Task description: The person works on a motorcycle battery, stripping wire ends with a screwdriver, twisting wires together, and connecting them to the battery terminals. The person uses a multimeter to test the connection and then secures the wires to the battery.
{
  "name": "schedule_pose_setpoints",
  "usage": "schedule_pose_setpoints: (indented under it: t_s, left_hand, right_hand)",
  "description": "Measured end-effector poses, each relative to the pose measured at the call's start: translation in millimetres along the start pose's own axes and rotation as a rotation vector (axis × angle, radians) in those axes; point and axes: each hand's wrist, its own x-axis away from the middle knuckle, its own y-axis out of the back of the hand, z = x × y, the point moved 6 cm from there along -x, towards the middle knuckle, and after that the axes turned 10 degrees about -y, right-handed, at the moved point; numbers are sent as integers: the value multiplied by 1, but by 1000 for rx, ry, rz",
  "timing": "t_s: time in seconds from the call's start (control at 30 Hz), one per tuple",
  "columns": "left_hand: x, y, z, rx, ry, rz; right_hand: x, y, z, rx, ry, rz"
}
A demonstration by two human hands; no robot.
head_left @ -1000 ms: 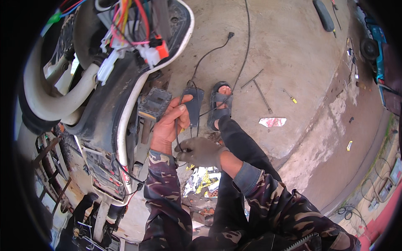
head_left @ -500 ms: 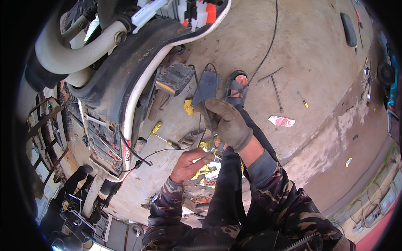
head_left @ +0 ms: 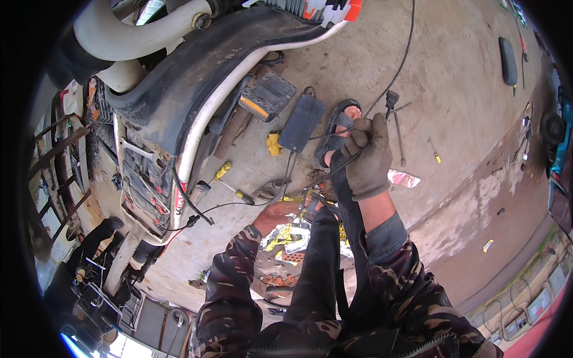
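Observation:
My gloved right hand (head_left: 368, 158) is closed on a black cable above my sandalled foot, with a black plug (head_left: 391, 100) sticking up beyond the fingers. My bare left hand (head_left: 276, 216), lower and to the left, is curled at the black cord (head_left: 289, 173) running down from a dark rectangular box (head_left: 301, 122); its fingertips are hard to make out. A yellow object (head_left: 273, 143) lies beside the box. Yellow-handled screwdrivers (head_left: 222, 170) and torn yellow-and-silver packaging (head_left: 295, 238) lie near my left hand.
A scooter body (head_left: 173, 71) with white trim and tubes fills the upper left, a pedal-like block (head_left: 267, 95) beside it. A T-handled tool (head_left: 399, 137), a small screwdriver (head_left: 436, 152) and a wrapper (head_left: 403, 178) lie right. A teal machine (head_left: 558, 149) and rusty metal frames (head_left: 59, 173) edge the view.
My right hand has moved up and right with the cable, and the plug now shows beside it. My left hand dropped from beside the box, then shifted slightly up and right.

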Motion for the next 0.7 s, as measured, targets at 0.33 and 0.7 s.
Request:
schedule_pose_setpoints:
  t_s: [0.33,0.7]
  left_hand:
    - [-104,77,-34,147,-93,-735]
    - [-197,40,-32,-27,-220,-676]
  right_hand:
    - [24,-30,-36,441,-184,266]
    - [32,-49,-30,688,37,460]
